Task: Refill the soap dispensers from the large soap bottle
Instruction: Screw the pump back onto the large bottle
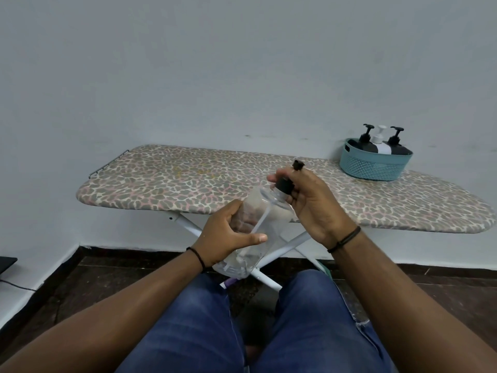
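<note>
A clear plastic soap dispenser bottle (pixel 262 211) is tilted in front of me, above my lap. My left hand (pixel 228 232) grips its body near the middle. My right hand (pixel 309 200) is closed around its black pump cap (pixel 283 185) at the top; the pump nozzle sticks up above my fingers. A thin tube runs down inside the bottle, which looks almost empty. Three more dispensers (pixel 380 142), two black and one white, stand in a teal basket (pixel 373 165) at the far right of the ironing board. No large soap bottle is in view.
The leopard-print ironing board (pixel 188 179) stands against a pale wall on crossed white legs (pixel 285 251). My knees in blue jeans fill the bottom of the view. A dark object with a cable lies on the floor at the far left (pixel 6 265).
</note>
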